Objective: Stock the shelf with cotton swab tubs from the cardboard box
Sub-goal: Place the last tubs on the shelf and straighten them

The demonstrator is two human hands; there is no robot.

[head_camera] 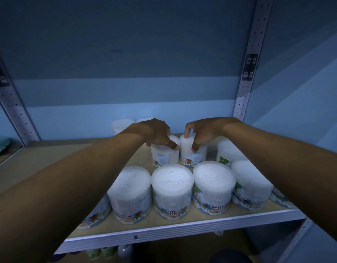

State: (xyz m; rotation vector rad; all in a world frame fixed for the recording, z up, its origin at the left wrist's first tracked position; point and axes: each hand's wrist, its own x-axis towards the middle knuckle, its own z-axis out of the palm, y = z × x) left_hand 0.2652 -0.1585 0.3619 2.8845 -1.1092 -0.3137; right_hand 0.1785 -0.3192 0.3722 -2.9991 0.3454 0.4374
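Observation:
Both my arms reach over a wooden shelf board (125, 227) with a grey metal front edge. My left hand (157, 132) grips the lid of a clear cotton swab tub (164, 154) in the second row. Right beside it, my right hand (201, 131) grips the lid of another tub (192, 152). The two tubs stand upright and almost touch. In front of them runs a row of several tubs, among them one in the middle (172, 190) labelled "COTTON BUDS". The cardboard box is not in view.
More tubs stand at the back (121, 126) and on the right (227, 150). Perforated metal uprights (248, 73) frame the bay on both sides. Bare shelf board lies to the left (50, 158). Green-labelled items (105, 252) sit on the shelf below.

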